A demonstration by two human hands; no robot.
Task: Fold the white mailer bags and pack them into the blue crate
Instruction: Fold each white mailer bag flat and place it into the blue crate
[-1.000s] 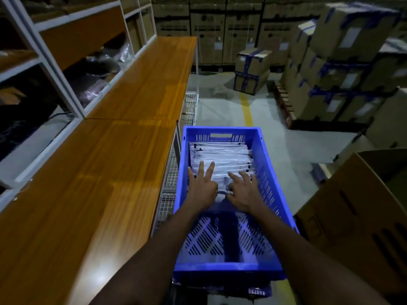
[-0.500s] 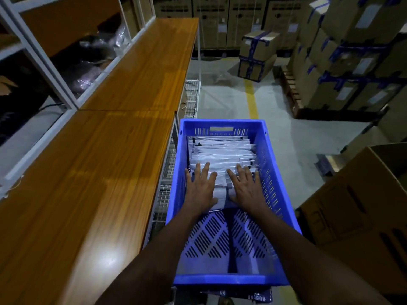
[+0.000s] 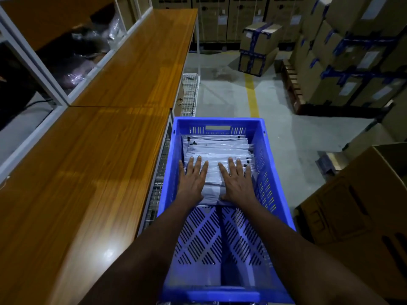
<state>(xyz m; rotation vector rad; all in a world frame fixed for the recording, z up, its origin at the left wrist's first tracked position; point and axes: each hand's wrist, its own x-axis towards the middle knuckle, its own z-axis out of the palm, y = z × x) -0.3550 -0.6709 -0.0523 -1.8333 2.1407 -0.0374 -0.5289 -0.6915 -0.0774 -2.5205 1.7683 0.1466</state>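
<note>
- Here, the folded white mailer bags [image 3: 218, 146] fill the far half of the blue crate [image 3: 217, 120], overlapping like filed cards, each one leaning on the next.
- Your left grip [image 3: 191, 181] and right grip [image 3: 236, 183] lie side by side on the nearest bags. The fingers are straight and spread, palms down, clamped on nothing.
- This flat press probably squeezes out trapped air and holds the springy folds shut, so the row packs tightly against the far wall.
- The bags are thin, glossy plastic film, pale and faintly creased, with small dark marks near their edges. Expect them to slide and spring open once released.
- The crate is rigid moulded plastic with slotted walls, a perforated floor and a handle cut-out. Its near half is bare, leaving room for more bags.
- A long wooden surface [image 3: 99, 161] with a glossy, grained top runs just beside the crate on your left.
- Taped cardboard boxes [image 3: 356, 62] are stacked well apart on the right, across the concrete floor [image 3: 220, 95].
</note>
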